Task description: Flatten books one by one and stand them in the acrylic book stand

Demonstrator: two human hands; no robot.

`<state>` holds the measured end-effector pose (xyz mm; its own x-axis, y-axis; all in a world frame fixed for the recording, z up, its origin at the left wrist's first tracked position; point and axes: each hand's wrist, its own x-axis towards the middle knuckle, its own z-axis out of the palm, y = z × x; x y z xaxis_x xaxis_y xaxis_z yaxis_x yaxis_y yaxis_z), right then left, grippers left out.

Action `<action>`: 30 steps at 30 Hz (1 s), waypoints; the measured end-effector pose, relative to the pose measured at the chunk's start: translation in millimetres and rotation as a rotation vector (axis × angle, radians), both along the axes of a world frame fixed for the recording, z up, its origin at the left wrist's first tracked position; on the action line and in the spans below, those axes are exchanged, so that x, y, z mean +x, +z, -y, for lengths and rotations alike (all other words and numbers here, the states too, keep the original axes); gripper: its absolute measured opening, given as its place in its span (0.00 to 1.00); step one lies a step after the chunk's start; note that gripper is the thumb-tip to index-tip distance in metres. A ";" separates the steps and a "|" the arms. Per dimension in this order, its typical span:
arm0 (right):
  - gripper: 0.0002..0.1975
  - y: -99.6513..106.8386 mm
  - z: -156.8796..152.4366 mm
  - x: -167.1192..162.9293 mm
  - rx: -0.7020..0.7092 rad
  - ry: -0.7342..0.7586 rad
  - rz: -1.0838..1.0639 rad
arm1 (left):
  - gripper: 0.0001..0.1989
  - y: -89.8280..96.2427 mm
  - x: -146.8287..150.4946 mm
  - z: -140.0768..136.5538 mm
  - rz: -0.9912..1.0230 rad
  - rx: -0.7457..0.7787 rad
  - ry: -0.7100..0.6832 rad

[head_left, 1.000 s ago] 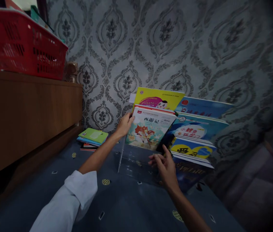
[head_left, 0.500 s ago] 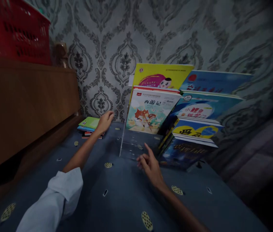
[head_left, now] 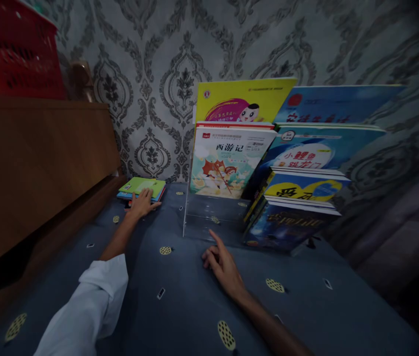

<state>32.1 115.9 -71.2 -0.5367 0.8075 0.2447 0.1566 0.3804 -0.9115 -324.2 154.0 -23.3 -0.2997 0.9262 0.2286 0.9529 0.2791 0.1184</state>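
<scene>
My left hand (head_left: 142, 202) lies on the near edge of a small stack of books (head_left: 146, 186), its fingers spread over the green top cover and its thumb out to the right. My right hand (head_left: 222, 264) hovers in front of a clear stepped book stand (head_left: 204, 222), empty, with the index finger stretched out and the other fingers loosely bent. On the stand's left side a white-covered picture book (head_left: 231, 163) leans before a taller yellow book (head_left: 228, 99). Blue books (head_left: 306, 148) and a dark blue book (head_left: 287, 225) fill the right side.
A wooden cabinet (head_left: 42, 158) runs along the left with a red basket (head_left: 13, 54) on top. Behind everything rises a patterned wall (head_left: 150, 99). A dark cloth with yellow motifs (head_left: 180, 306) covers the surface.
My left hand has come down and to the left onto the stack of books. My right hand has shifted slightly left. The view has moved a little.
</scene>
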 end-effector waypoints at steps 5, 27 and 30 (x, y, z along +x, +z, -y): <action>0.32 -1.3 -0.9 0.2 0.013 0.007 -0.006 | 0.27 5.3 2.0 14.7 -0.083 -0.009 -0.010; 0.23 -1.7 -2.9 -0.5 0.103 0.031 -0.038 | 0.23 -2.7 35.7 150.8 -0.178 -0.066 -0.251; 0.21 0.6 -2.1 -0.2 0.106 0.039 -0.018 | 0.22 -17.2 42.1 197.4 -0.022 -0.112 -0.396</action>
<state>31.8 118.0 -70.7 -0.5619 0.7553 0.3373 0.1240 0.4801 -0.8684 -282.1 -43.4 -40.5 0.0890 0.9885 0.1223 0.9912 -0.1000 0.0864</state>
